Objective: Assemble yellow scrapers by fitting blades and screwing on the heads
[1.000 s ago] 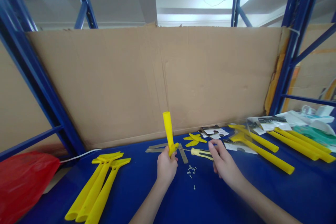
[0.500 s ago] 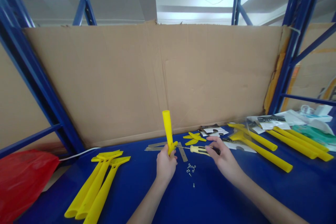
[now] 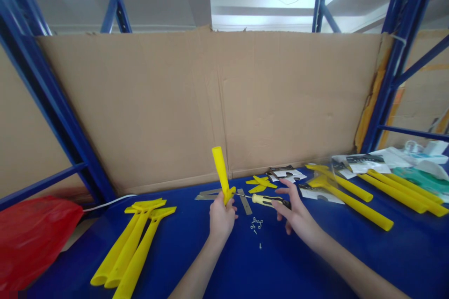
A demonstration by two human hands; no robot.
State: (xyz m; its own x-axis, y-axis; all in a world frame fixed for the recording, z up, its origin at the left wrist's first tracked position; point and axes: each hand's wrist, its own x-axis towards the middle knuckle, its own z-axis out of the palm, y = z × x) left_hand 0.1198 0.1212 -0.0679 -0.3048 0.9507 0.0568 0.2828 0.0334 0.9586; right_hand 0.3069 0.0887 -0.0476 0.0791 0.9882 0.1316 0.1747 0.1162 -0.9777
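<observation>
The left hand [image 3: 221,218] is closed around the flared lower end of a yellow plastic tubular handle [image 3: 220,171], which is held upright, slightly tilted, above the blue desk [image 3: 210,266]. The right hand [image 3: 293,210] is closed on a yellow-and-black-handled screwdriver [image 3: 268,201]; the grip is taken at the black rear part, and the thin metal shaft is directed leftward towards the flared end, which it appears to reach, though contact cannot be confirmed. The step in hand is judged to be the driving of a screw into that end. For a clean result, the handle should be kept steady by the left hand, the shaft aligned squarely with the screw, and light axial pressure maintained so that the tip is not allowed to slip off.

Just below the screwdriver, between the two hands, a small cluster of loose silver screws and nuts [image 3: 256,225] is scattered on the desk. Behind the hands, flat grey metal blades [image 3: 210,193] and small yellow plastic clamp pieces [image 3: 260,183] are laid. Further left, three yellow long-handled scrapers [image 3: 133,243] are grouped side by side, beside a red plastic bag [image 3: 31,238]. To the right, more yellow tubular handles [image 3: 354,205] and printed packaging cards [image 3: 358,163] are seen. A brown cardboard sheet [image 3: 175,103] is stood behind, between blue steel rack uprights [image 3: 393,65].
</observation>
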